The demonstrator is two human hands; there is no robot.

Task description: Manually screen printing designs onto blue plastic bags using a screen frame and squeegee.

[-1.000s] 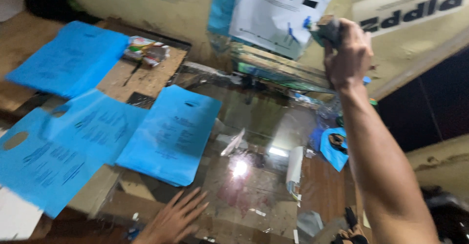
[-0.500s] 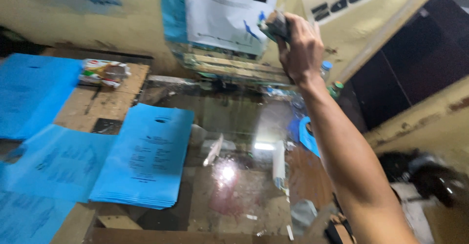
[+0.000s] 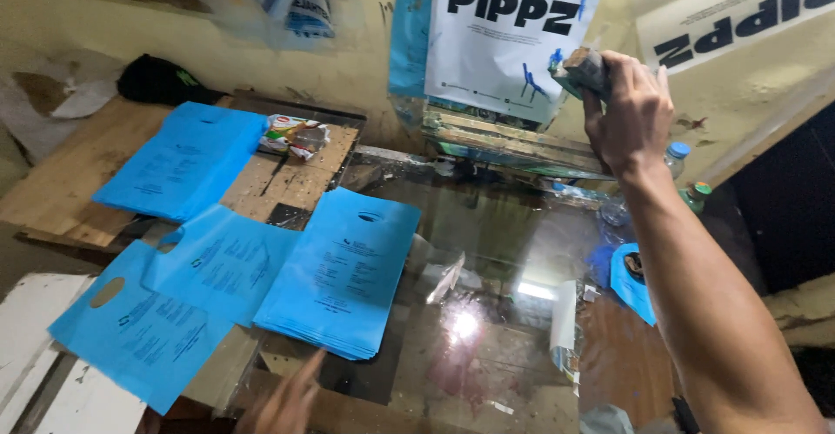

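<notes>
Fingers of the right hand (image 3: 628, 108) are wrapped tight around a small dark block (image 3: 581, 67), seen from the head camera. The block is held up high at 1 o'clock in the picture, against a white printed bag (image 3: 509, 38) that hangs on the wall. A tilted wooden frame (image 3: 513, 143) is seen just below the block.

The left hand (image 3: 283, 403) is seen low down at 6 o'clock, blurry, with its fingers stretched out flat and apart. Nothing is held in it. It is placed just beside a stack of blue bags (image 3: 344, 273) at the edge of a shiny glass table (image 3: 487, 347).

More blue bags (image 3: 187, 160) are laid on a wooden board (image 3: 52, 190) at 9 o'clock. A small snack packet (image 3: 294, 134) is seen at 11 o'clock.
</notes>
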